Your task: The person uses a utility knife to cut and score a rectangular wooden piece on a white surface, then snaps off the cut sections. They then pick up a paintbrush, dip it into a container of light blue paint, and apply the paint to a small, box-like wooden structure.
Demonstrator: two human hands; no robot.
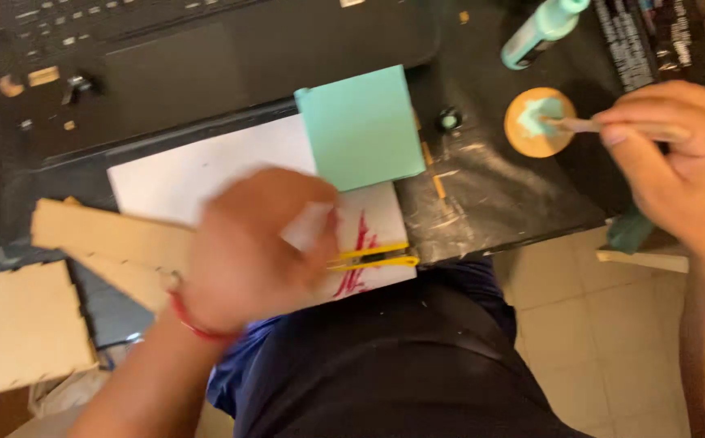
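Observation:
My left hand (251,247) is blurred over a white sheet of paper (198,174) stained with red paint marks (358,255). It is closed around something pale, and yellow tweezer-like prongs (377,256) stick out to its right. Past it on the paper lies a mint-green painted square panel (362,126). My right hand (681,158) grips a thin stick or brush (580,125) whose tip rests in a blob of mint paint on a small round wooden disc (531,134).
A black laptop (174,57) lies at the back of the dark desk (490,195). A mint paint bottle (541,28) lies near the disc. Laser-cut wooden panels (20,324) sit at the left. Tiled floor (604,324) and my dark-clothed lap show below.

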